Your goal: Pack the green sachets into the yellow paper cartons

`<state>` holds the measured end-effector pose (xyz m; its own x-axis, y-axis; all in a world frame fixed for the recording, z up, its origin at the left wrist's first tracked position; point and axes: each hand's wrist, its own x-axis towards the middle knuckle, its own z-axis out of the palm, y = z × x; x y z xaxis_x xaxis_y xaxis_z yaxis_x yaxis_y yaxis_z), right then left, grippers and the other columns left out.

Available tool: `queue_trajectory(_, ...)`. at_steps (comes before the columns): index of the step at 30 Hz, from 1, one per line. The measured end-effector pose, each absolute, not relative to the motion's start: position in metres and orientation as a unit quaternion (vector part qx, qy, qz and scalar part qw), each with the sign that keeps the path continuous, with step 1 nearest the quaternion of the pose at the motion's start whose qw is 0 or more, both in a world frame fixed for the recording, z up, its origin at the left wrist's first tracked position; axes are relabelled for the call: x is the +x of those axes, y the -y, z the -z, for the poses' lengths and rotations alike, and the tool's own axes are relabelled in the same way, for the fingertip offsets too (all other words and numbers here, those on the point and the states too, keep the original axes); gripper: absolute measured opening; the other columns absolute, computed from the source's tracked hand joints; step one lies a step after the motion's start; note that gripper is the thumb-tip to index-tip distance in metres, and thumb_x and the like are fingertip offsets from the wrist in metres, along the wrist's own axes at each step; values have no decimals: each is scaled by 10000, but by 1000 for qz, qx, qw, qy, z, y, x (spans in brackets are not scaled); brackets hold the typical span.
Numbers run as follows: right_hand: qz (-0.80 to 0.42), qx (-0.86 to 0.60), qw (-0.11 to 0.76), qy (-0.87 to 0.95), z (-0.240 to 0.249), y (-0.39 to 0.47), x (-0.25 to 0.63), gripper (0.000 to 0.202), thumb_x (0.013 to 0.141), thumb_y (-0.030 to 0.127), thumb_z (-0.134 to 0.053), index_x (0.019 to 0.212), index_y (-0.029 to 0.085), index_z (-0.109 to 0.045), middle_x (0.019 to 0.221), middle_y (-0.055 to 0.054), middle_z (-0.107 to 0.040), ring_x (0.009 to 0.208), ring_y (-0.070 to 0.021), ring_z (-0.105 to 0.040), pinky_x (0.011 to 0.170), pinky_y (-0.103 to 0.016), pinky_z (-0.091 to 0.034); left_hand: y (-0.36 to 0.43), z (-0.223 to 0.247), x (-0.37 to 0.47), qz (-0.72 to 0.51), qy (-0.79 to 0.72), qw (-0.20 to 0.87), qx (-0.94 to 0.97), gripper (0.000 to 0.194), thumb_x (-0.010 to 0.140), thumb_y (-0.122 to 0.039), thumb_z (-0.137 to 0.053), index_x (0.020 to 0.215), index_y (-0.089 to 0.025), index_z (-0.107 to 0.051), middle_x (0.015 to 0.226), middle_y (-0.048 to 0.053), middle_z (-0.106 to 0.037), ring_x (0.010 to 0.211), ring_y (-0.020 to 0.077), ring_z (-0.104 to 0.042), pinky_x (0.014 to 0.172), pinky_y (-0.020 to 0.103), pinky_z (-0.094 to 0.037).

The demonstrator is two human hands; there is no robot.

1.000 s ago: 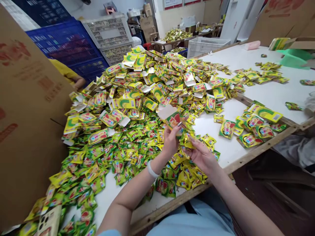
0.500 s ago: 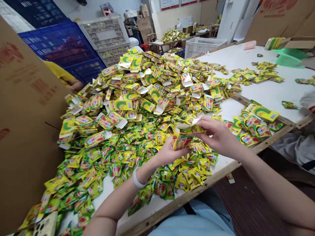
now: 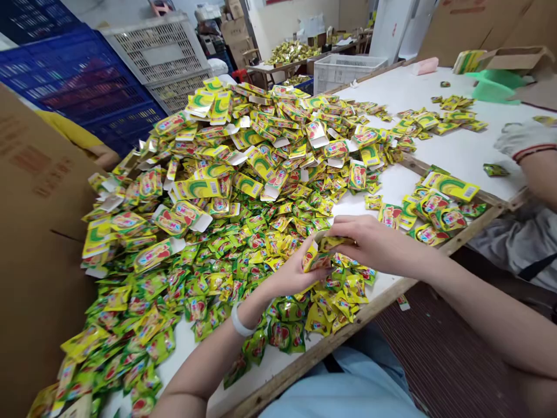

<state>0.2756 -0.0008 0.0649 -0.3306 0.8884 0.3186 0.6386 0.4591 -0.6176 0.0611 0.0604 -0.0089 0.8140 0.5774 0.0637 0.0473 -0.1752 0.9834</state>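
My left hand (image 3: 293,273) is wrapped round a small yellow-and-green cardboard box (image 3: 311,258), tilted with its end toward my right hand. At that end, my right hand (image 3: 369,241) pinches a small yellow packet (image 3: 335,242) against the opening; its fingers partly hide it, and I cannot tell how far inside it sits. Below and around both hands lie many loose yellow and green packets (image 3: 243,255). Behind them rises a heap of similar small boxes (image 3: 261,159), several with white end flaps standing out.
A big brown carton (image 3: 39,232) stands at left, before stacked blue crates (image 3: 78,81) and white crates (image 3: 161,52). Wooden edging (image 3: 331,348) borders the white table. A co-worker's gloved hand (image 3: 522,139) is at right; another person's arm (image 3: 102,154) shows at left.
My right fingers have closed in on the box's open end, and the raised flap is now mostly covered. The view has shifted slightly. A co-worker's gloved hand has come further into view at right.
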Motion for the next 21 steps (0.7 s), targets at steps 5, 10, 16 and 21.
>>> queue_trajectory(5,-208,-457,351,791,-59,1,283,159,928,237,-594,791,204,-668,754,-9,-621,649,-118,-538,599,-237,-396,-59,2,62,-152,-193,687,684,429,811,-389,-765,1164,-205,-603,755,4,-656,637,170,-632,656,322,-568)
queue_trajectory(10,-311,-416,313,795,-41,-1,286,273,983,277,-516,833,207,-733,744,-13,-649,633,-115,-546,598,-241,-405,-61,0,69,-162,-186,690,681,275,835,-446,-726,945,-198,-679,711,19,-658,618,179,-628,647,329,-552)
queue_trajectory(16,-373,-457,374,716,-34,-19,295,278,914,471,-621,892,235,-766,792,-18,-672,590,-114,-542,528,-246,-422,-86,-10,94,-179,-177,683,686,290,820,-439,-739,936,-174,-728,859,82,-723,727,215,-695,706,342,-570)
queue_trajectory(21,-127,-619,393,668,-45,-19,346,353,929,516,-582,827,215,-736,868,-73,-638,641,-149,-549,605,-321,-444,-120,-35,100,-270,-147,624,719,624,779,-363,-801,1351,-252,-576,1394,129,-591,1283,329,-576,1079,480,-466)
